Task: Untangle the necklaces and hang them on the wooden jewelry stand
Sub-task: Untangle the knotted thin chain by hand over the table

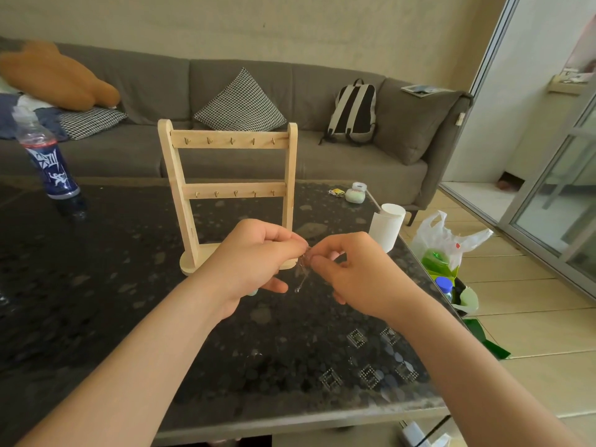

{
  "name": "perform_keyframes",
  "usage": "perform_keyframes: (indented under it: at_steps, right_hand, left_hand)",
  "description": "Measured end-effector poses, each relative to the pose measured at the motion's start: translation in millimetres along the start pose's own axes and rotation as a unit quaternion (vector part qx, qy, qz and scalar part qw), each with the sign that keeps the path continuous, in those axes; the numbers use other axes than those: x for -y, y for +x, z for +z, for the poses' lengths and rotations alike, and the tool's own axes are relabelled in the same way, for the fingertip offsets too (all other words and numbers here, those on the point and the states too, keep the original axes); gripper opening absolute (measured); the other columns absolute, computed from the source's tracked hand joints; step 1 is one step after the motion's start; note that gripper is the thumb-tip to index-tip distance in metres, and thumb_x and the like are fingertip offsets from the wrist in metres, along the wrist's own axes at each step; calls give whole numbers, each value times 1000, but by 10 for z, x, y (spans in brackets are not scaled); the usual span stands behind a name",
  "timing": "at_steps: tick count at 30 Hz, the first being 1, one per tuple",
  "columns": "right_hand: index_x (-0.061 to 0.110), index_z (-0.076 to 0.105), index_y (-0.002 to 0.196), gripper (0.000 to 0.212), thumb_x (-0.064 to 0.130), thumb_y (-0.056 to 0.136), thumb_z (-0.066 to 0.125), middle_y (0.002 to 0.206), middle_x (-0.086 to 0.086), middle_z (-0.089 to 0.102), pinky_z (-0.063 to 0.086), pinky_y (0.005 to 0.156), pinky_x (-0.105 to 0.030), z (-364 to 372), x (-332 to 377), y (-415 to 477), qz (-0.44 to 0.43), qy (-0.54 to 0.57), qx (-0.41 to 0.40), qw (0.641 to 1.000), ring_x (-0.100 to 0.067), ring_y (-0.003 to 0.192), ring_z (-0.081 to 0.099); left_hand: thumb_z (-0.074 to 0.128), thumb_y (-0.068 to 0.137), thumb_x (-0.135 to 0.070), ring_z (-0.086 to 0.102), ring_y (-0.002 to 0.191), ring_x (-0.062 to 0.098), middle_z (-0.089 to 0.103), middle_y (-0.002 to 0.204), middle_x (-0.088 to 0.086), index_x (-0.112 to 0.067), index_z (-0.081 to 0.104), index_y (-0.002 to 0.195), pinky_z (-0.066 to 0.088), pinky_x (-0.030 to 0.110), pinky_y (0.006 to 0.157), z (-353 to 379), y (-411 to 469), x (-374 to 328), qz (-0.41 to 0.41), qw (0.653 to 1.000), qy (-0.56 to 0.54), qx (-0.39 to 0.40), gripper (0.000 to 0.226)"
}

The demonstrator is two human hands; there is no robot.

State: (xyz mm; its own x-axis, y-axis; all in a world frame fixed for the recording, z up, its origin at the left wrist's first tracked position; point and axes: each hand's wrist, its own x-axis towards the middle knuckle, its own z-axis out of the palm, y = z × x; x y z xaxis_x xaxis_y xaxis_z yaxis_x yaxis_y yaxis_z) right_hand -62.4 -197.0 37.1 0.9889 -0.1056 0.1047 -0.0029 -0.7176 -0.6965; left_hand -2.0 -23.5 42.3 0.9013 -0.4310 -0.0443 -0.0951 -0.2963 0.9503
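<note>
Pinching a small tangle of thin silvery necklaces (303, 269) from both sides here. Left hand (254, 256) clamped on it with curled fingers and thumb, right hand (354, 272) gripping it the same way from the other side, fingertips of the 2 nearly touching. Held up off the dark speckled glass-topped counter (96, 285), just in front of the base of the light wooden jewelry stand (225, 188). Dangling below the pinch, a short loose end of chain. Hard to say how many chains are in that knot, too small and blurry.

Upright mid-counter, that stand, with 2 crossbars and 5 little hooks on each. Far left on the counter, a clear plastic bottle with a dark blue label (48, 156). Near the right edge, a white cylindrical cup (387, 227). Down on the floor beside the counter, a white plastic bag (445, 240). Behind it all, a grey sofa (322, 162) with a black-and-white checked cushion (240, 104) and a black-and-grey backpack (353, 112).
</note>
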Motion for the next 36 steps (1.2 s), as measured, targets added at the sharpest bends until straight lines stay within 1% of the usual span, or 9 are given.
perform_keyframes:
  at_steps: [8,12,14,16,20,25,28,33,36]
  right_hand:
    - [29,77,86,22,18,100,64,86,13,68,41,50,-9,-6,48,12,-6,36,-86,996,3,54,57]
    - [21,75,88,22,20,103,59,55,22,59,37,45,-8,-50,68,9,33,106,-60,992,3,48,52]
    - [23,75,87,23,24,103,58,59,20,57,41,54,-13,-74,64,15,71,157,-34,984,-1,54,50]
    - [22,77,82,18,30,95,67,85,8,61,44,68,-28,-90,67,29,123,256,-20,959,-13,69,48]
    - [18,74,69,24,28,92,73,91,-5,51,33,54,-27,-116,-8,56,200,514,8,834,-14,61,38]
    - [21,82,115,24,22,91,78,105,-9,47,29,55,-26,-158,13,30,231,593,-1,772,-13,62,28]
    - [26,80,120,27,14,98,68,95,-5,48,28,52,-25,-120,-31,43,217,557,-10,802,-11,58,31]
    - [28,82,103,27,9,101,63,57,10,53,39,45,-19,-74,-35,-9,139,245,-36,959,-8,49,41]
    - [32,82,91,14,27,97,71,77,17,73,44,54,-12,-44,11,-40,62,135,-46,988,2,56,58]
  left_hand:
    - [77,96,-31,68,89,17,73,92,-7,-27,82,99,62,27,64,-23,56,68,2,999,29,-19,7]
    - [79,94,-29,71,99,12,77,100,-10,-31,82,96,58,23,61,-39,48,70,24,998,46,-21,4]
    - [80,94,-29,71,97,13,77,99,-10,-33,81,95,56,22,59,-40,41,69,33,998,55,-28,5]
    - [80,94,-31,71,95,14,76,99,-10,-34,80,94,55,23,58,-39,36,70,40,997,63,-33,3]
    - [78,94,-41,70,93,16,75,99,-8,-32,80,95,56,27,62,-34,18,53,19,998,61,-27,9]
    - [71,101,-36,55,63,12,54,64,-5,-21,81,98,55,27,62,3,35,19,-45,999,-4,-23,18]
    - [69,102,-29,49,52,10,50,56,-3,-16,79,105,56,28,60,2,50,30,-73,996,-45,-31,17]
    - [73,101,-33,66,65,17,67,76,5,-17,77,95,64,28,60,26,48,51,-66,995,18,-68,18]
    - [70,102,-35,66,57,12,68,62,-1,-15,76,85,65,29,60,30,33,44,-51,995,33,-81,27]
